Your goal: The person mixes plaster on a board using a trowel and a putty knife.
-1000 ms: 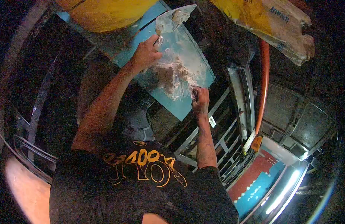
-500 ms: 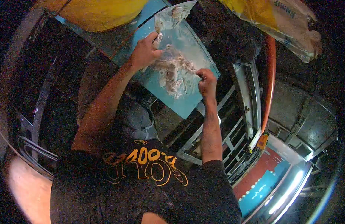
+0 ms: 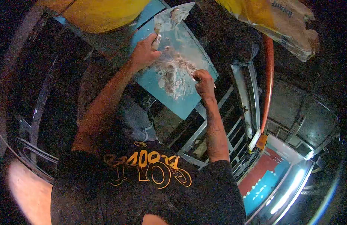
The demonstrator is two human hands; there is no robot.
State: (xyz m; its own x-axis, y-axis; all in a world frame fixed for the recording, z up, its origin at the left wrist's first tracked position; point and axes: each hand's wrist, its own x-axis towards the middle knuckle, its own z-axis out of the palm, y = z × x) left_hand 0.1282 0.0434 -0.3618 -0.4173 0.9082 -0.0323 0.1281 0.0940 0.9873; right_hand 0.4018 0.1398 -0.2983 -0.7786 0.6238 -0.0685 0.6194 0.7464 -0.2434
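A light-blue panel (image 3: 179, 103) lies tilted across the upper middle, with whitish-pink putty (image 3: 175, 77) smeared in a thick patch over it. My left hand (image 3: 145, 52) is closed round the handle of a wide putty knife. Its broad, pale blade (image 3: 172, 18) points up and to the right, with some putty stuck near its tip. My right hand (image 3: 205, 83) is closed at the right edge of the putty, on a small tool mostly hidden by the fingers. A pale end of it pokes out beside the hand.
A yellow rounded object (image 3: 102, 15) is at the upper left. Up on the right hangs a yellow and tan plastic sack (image 3: 286, 26). An orange pipe (image 3: 268, 82) runs down beside a metal frame (image 3: 244, 97). A blue and red surface (image 3: 263, 176) sits at the lower right.
My right hand has shifted slightly left and down, its wrist turned, so a pale end now shows beside it. My left hand stays in nearly the same place on the putty knife.
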